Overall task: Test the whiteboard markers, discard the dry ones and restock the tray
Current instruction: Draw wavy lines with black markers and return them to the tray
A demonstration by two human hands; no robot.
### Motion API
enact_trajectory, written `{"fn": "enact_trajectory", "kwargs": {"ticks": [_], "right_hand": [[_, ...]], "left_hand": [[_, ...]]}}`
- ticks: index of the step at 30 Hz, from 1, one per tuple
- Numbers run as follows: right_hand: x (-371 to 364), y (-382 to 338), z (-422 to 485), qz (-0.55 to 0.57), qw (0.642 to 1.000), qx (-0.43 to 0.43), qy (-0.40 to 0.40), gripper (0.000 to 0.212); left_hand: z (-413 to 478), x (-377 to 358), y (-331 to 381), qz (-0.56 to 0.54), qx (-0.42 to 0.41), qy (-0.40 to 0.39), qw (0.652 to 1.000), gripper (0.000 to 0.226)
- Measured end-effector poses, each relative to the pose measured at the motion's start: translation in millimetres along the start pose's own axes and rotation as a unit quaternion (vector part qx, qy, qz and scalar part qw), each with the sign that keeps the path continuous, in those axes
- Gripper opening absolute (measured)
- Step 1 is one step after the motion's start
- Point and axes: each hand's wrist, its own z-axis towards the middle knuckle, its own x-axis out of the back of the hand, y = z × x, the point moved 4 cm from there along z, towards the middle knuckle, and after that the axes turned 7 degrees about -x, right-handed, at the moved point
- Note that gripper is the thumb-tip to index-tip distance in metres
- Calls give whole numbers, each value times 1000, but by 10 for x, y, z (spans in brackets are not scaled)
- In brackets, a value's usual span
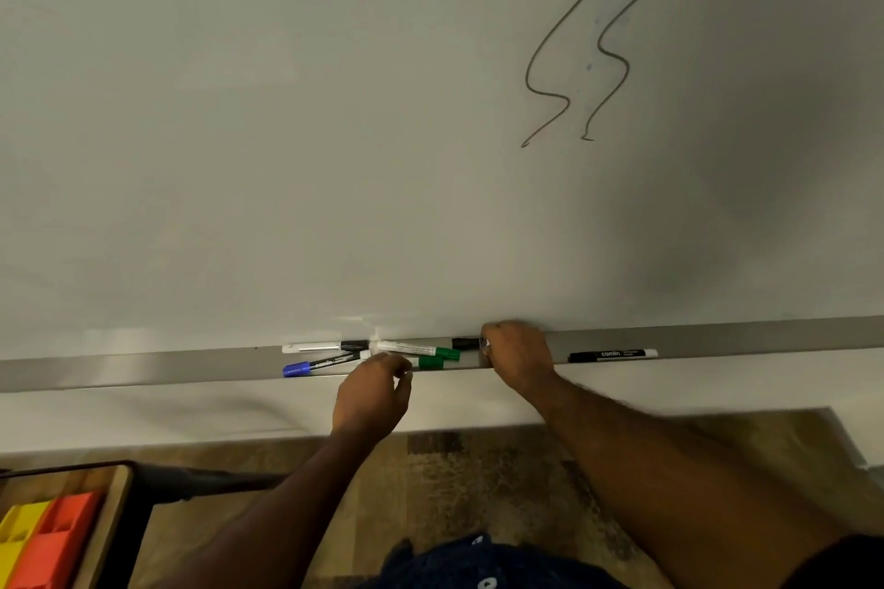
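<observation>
Several markers lie in the grey tray (143, 368) under the whiteboard (287, 110). My left hand (373, 390) pinches the white barrel end of a green-capped marker (430, 363) at the tray's front lip. Just behind it rests another green-capped white marker (416, 349). My right hand (519, 359) grips a marker whose black cap (465, 342) sticks out to the left; its barrel is hidden under the hand. A black-capped white marker (325, 346) and a blue-capped black marker (320, 364) lie left of my hands. A black marker (612, 355) lies alone to the right.
Two dark wavy test lines (593, 38) run down the board's upper right. At the lower left stands a dark-framed table (129, 493) holding yellow and red-orange plastic bins (52, 536). Below the board is a patterned floor (478, 483).
</observation>
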Motion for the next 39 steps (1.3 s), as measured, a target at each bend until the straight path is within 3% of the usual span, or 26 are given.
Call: {"fn": "enact_trajectory", "kwargs": {"ticks": [5,10,13,16,19,23,29,39], "right_hand": [[-13,-60,-33,-20,1000,-1,-1,9],[38,18,-9,13,998,22,51,6],[142,-25,-64,57,994,56,71,16],[372,-95,-207,128,983,82,105,15],[531,-138,-378,196,970,86,115,15],[568,-81,-559,305,946,59,95,13],[589,-64,-674,448,892,-25,48,16],[543,80,-810,488,870,-75,-7,20]], "left_hand": [[-30,27,-81,3,7,-1,1000,19],[56,61,-49,-30,27,8,999,20],[156,49,43,-151,64,27,986,18],[282,-30,244,-350,97,6,932,33],[366,-13,514,-426,66,-8,902,31],[409,56,715,-467,48,-26,882,34],[370,3,982,-444,-17,-51,894,35],[332,-57,1156,-444,-45,-48,894,34]]}}
